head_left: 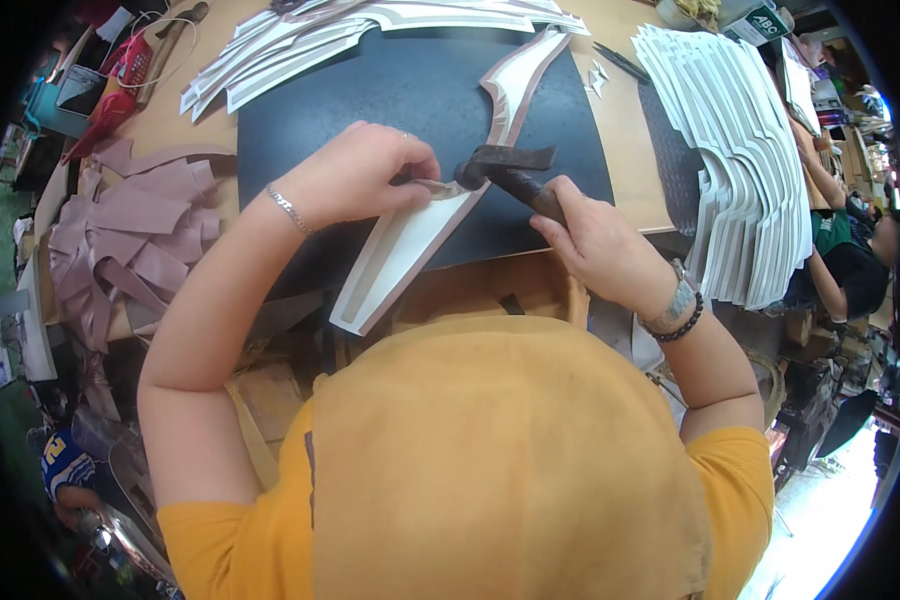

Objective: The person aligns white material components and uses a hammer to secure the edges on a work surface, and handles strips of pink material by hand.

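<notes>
A long curved leather piece (406,250) with a white backing and mauve edges lies slantwise across the dark work mat (310,120). Its near end juts past the mat's front edge. My left hand (375,170) pinches the left edge of the piece near its middle. In my right hand (610,245) is a hammer (515,185) with a dark head, gripped by its handle. The hammer head is right over the piece, close to my left fingertips, and hides part of it. Whether it touches the leather, I cannot tell.
Similar white-backed pieces (310,45) are stacked behind the mat, and a fanned stack (740,190) lies at right. Mauve leather scraps (135,230) pile up at left. A dark pointed tool (620,62) lies at the back right. Another person (835,250) sits at far right.
</notes>
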`<action>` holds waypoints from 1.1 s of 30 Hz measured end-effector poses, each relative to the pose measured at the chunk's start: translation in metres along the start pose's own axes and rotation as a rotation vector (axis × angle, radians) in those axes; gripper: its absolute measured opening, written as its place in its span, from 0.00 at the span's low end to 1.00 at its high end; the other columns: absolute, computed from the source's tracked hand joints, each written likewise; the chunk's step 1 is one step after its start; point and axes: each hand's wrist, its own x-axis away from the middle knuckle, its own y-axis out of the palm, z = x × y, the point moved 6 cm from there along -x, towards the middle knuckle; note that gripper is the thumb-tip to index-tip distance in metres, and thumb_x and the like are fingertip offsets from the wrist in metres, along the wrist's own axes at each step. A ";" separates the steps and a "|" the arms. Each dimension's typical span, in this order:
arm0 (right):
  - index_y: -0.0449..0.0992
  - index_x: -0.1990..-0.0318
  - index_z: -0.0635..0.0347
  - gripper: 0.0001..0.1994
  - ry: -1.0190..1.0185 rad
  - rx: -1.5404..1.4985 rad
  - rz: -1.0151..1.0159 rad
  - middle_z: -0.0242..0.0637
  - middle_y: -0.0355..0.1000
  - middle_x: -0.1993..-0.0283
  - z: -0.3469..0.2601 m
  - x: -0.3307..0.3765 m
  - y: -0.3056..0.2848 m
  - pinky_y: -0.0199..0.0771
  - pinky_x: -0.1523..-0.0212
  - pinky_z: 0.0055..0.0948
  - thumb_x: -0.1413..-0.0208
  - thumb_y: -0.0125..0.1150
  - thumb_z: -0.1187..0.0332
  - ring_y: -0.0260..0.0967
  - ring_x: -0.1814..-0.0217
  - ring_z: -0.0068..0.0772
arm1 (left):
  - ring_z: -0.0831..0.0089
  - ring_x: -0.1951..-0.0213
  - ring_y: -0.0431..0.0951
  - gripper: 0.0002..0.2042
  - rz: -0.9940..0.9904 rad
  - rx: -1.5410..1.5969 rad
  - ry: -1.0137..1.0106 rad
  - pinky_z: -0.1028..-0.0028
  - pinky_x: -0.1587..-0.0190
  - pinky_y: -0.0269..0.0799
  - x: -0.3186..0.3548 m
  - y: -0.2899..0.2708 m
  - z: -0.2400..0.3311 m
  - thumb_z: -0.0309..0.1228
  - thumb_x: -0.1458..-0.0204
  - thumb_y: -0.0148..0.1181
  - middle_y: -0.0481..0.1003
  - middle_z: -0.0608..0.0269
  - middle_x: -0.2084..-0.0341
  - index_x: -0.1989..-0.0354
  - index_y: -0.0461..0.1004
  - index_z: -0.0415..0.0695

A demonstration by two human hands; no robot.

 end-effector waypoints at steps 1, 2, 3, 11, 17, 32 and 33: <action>0.61 0.59 0.62 0.14 -0.002 -0.001 0.005 0.57 0.71 0.72 0.001 0.000 0.001 0.70 0.67 0.53 0.35 0.53 0.61 0.71 0.66 0.65 | 0.68 0.61 0.76 0.03 -0.006 -0.069 0.042 0.68 0.53 0.66 0.000 -0.001 0.005 0.33 0.49 0.64 0.77 0.66 0.68 0.69 0.79 0.50; 0.61 0.59 0.62 0.14 -0.001 -0.001 0.009 0.57 0.71 0.73 0.002 0.001 0.001 0.70 0.67 0.53 0.35 0.53 0.61 0.71 0.66 0.65 | 0.69 0.61 0.76 0.03 -0.012 -0.136 0.086 0.68 0.52 0.65 0.000 -0.001 0.010 0.32 0.49 0.64 0.77 0.66 0.68 0.68 0.79 0.50; 0.61 0.59 0.62 0.14 0.013 -0.012 -0.005 0.57 0.71 0.72 0.003 0.001 0.002 0.70 0.67 0.53 0.35 0.53 0.61 0.71 0.66 0.65 | 0.69 0.60 0.76 0.03 -0.017 -0.203 0.130 0.68 0.51 0.64 0.000 0.000 0.014 0.32 0.49 0.64 0.77 0.66 0.68 0.68 0.79 0.50; 0.63 0.58 0.63 0.13 -0.115 -0.022 0.087 0.56 0.73 0.68 -0.012 0.002 -0.011 0.70 0.65 0.51 0.36 0.54 0.62 0.72 0.64 0.63 | 0.75 0.56 0.75 0.08 0.275 -0.735 0.412 0.65 0.47 0.64 0.032 0.020 0.025 0.34 0.48 0.63 0.75 0.72 0.62 0.60 0.77 0.52; 0.65 0.57 0.61 0.13 -0.038 -0.001 -0.032 0.54 0.73 0.66 -0.011 -0.005 -0.011 0.70 0.64 0.49 0.37 0.56 0.61 0.71 0.62 0.61 | 0.70 0.55 0.77 0.10 0.528 -0.562 0.240 0.57 0.44 0.64 0.058 0.022 0.031 0.38 0.47 0.65 0.78 0.70 0.62 0.59 0.76 0.50; 0.66 0.54 0.63 0.15 -0.216 -0.019 0.067 0.56 0.73 0.67 -0.030 -0.033 -0.004 0.71 0.63 0.52 0.37 0.54 0.59 0.71 0.63 0.63 | 0.69 0.60 0.75 0.17 0.767 -0.445 -0.207 0.65 0.55 0.64 0.072 0.028 0.015 0.45 0.54 0.69 0.75 0.69 0.61 0.60 0.81 0.50; 0.66 0.54 0.63 0.15 -0.270 -0.025 0.135 0.56 0.73 0.67 -0.032 -0.032 -0.010 0.71 0.63 0.52 0.37 0.54 0.59 0.71 0.63 0.63 | 0.69 0.59 0.75 0.18 0.752 -0.449 -0.209 0.65 0.55 0.64 0.069 0.028 0.013 0.46 0.55 0.69 0.75 0.69 0.61 0.58 0.81 0.50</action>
